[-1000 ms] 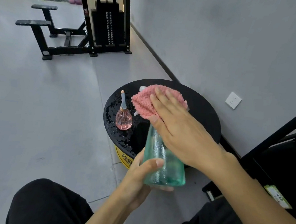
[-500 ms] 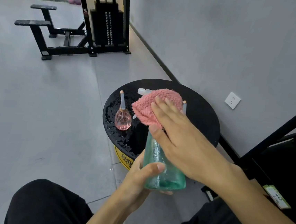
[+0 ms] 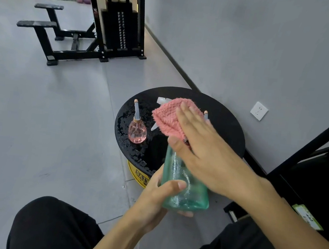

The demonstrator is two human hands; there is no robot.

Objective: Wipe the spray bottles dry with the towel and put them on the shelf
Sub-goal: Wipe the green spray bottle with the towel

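R hand (image 3: 207,154) flat, fingers straight, pressing pink towel (image 3: 170,119) onto upper part of green bottle (image 3: 185,190). L hand (image 3: 158,196) wraps the bottle's base, thumb across front. Desk (image 3: 225,130): round, black, droplets on left side. Shelf frame (image 3: 319,139) on R side. Green bottle held over desk's near edge, long axis base-to-person, neck away. Est.: wipe runs down toward L hand. Small pink bottle (image 3: 137,130) upright nr left edge, not yet wiped.
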